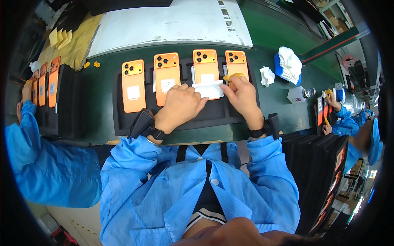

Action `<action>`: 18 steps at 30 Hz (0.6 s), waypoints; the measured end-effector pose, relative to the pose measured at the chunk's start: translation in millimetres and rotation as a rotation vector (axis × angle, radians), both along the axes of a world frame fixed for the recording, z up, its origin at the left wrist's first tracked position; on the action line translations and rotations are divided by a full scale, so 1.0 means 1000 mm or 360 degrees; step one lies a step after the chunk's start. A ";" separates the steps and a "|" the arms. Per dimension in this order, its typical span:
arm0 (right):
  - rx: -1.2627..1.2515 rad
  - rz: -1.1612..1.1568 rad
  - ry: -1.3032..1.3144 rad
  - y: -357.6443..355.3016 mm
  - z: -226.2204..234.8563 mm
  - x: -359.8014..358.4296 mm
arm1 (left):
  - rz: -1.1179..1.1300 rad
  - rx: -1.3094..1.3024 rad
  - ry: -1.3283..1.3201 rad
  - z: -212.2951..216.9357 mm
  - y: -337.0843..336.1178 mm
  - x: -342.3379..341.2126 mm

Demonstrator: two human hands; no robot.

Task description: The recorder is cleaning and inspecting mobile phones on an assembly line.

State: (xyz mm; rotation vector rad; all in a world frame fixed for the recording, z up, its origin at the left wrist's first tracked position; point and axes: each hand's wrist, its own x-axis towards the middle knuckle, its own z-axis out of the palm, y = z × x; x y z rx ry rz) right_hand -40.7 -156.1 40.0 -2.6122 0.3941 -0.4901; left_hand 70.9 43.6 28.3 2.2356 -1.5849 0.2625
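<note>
Several orange phones lie in a row, backs up, in a black foam tray (pixel 193 122). Each shows a camera block at its top, and white labels show on some backs. A folded white wipe (pixel 210 89) lies across the lower part of one phone (pixel 205 61), third from the left. My left hand (pixel 178 104), fingers curled, grips the wipe's left end; its fingertips are partly hidden. At the wipe's right end, my right hand (pixel 244 98) is closed with its thumb on the wipe. Yellow finger covers (pixel 234 76) sit on its fingertips, over the rightmost phone (pixel 236 58).
Right of the tray are a crumpled tissue (pixel 267 76), a blue box of white tissues (pixel 289 67) and a clear bottle (pixel 296 95). A white board (pixel 172 24) lies behind. Co-workers' arms and orange phones (pixel 53 84) appear at both sides. Black trays (pixel 316 164) stack at right.
</note>
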 end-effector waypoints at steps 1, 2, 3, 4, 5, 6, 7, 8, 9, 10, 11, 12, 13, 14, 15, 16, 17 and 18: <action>0.0015 -0.0084 0.0015 0.004 0.001 0.004 | -0.0005 -0.0009 -0.0002 0.001 -0.004 0.000; 0.0006 -0.0087 0.0012 0.006 -0.001 0.006 | 0.0064 0.0068 0.0080 0.002 -0.010 0.001; -0.0107 -0.0032 -0.0081 0.006 -0.007 0.009 | 0.0134 0.0146 0.0162 0.003 -0.016 0.001; -0.0217 0.0028 -0.0176 0.007 -0.010 0.011 | 0.0135 0.0141 0.0156 0.005 -0.020 0.003; -0.0195 0.0058 -0.0106 0.008 -0.010 0.011 | 0.0166 0.0179 0.0235 0.006 -0.024 0.005; -0.0199 0.0059 -0.0112 0.006 -0.012 0.012 | 0.0198 0.0218 0.0313 0.007 -0.027 0.006; -0.0136 0.0058 -0.0145 0.004 -0.015 0.011 | 0.0198 0.0213 0.0310 0.009 -0.029 0.006; -0.0073 0.0057 -0.0178 0.002 -0.017 0.011 | 0.0242 0.0194 0.0370 0.010 -0.031 0.005; -0.0076 0.0056 -0.0181 0.001 -0.017 0.011 | 0.0285 0.0174 0.0431 0.012 -0.032 0.005; -0.0050 0.0069 -0.0188 0.000 -0.018 0.009 | 0.0281 0.0173 0.0430 0.015 -0.033 0.004; -0.0023 0.0083 -0.0195 -0.001 -0.018 0.008 | 0.0271 0.0003 0.0396 0.018 -0.034 0.003; -0.0025 0.0078 -0.0196 -0.003 -0.020 0.008 | 0.0259 -0.0166 0.0362 0.020 -0.034 0.002; 0.0048 0.0094 -0.0216 -0.003 -0.020 0.009 | 0.0259 -0.0167 0.0360 0.017 -0.035 0.004; 0.0120 0.0110 -0.0236 -0.003 -0.019 0.009 | 0.0169 -0.0323 0.0285 0.011 -0.036 0.007; 0.0120 0.0111 -0.0239 -0.002 -0.017 0.009 | 0.0078 -0.0478 0.0209 0.005 -0.036 0.010; 0.0247 0.0141 -0.0212 -0.001 -0.014 0.009 | 0.0077 -0.0480 0.0203 -0.001 -0.036 0.012; 0.0374 0.0172 -0.0185 -0.001 -0.012 0.008 | 0.0025 -0.0464 0.0229 -0.006 -0.037 0.014; 0.0371 0.0173 -0.0192 -0.001 -0.018 0.010 | -0.0026 -0.0449 0.0253 -0.009 -0.036 0.017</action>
